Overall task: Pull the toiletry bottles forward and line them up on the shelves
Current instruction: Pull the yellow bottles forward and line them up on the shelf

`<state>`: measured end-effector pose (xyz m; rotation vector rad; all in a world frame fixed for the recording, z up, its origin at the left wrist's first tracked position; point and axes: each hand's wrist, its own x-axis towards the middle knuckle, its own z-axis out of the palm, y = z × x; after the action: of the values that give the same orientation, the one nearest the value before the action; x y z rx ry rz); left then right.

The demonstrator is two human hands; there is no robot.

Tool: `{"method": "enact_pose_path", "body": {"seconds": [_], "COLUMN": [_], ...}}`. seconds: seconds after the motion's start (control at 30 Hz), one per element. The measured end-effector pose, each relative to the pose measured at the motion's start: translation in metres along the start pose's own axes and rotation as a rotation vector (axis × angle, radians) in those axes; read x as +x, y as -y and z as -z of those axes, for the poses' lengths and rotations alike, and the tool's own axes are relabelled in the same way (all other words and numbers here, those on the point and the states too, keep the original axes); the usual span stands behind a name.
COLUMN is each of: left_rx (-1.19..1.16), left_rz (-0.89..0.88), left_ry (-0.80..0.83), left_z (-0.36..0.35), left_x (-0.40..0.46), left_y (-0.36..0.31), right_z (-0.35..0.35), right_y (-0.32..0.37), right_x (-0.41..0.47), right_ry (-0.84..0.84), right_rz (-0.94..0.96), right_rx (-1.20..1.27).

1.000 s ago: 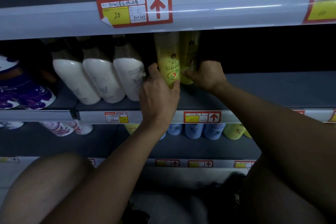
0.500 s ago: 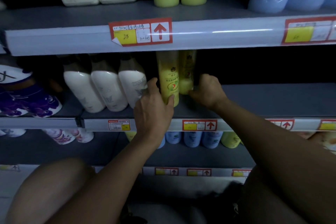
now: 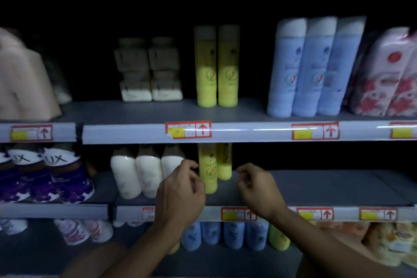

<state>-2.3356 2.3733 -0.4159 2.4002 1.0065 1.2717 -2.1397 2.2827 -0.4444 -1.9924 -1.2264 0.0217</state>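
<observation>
Two yellow bottles on the middle shelf (image 3: 316, 189): front bottle (image 3: 208, 171) stands upright nr the edge, back bottle (image 3: 224, 162) just behind & to its right. Left hand (image 3: 180, 196) has fingers loosely curled, holding nothing, fingertips just beside the front bottle's left side; can't tell if touching. Right hand (image 3: 257, 187) also half-curled & empty, apart from both bottles, above the shelf edge.
</observation>
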Motion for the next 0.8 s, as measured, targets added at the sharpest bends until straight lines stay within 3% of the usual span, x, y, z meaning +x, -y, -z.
{"method": "enact_pose_path", "body": {"seconds": [0.4, 0.8], "left_rx": [-0.167, -0.146], "left_rz": [-0.062, -0.09], "left_ry": [-0.178, -0.136], "left_z": [0.064, 0.074], "left_x": [0.044, 0.108], "left_y": [-0.065, -0.079], "right_z": [0.083, 0.104], "right_y": [0.11, 0.126], "right_x": [-0.007, 0.05], "right_ry": [-0.252, -0.351], "right_rz": [0.335, 0.236], "right_rx": [0.099, 0.041]}}
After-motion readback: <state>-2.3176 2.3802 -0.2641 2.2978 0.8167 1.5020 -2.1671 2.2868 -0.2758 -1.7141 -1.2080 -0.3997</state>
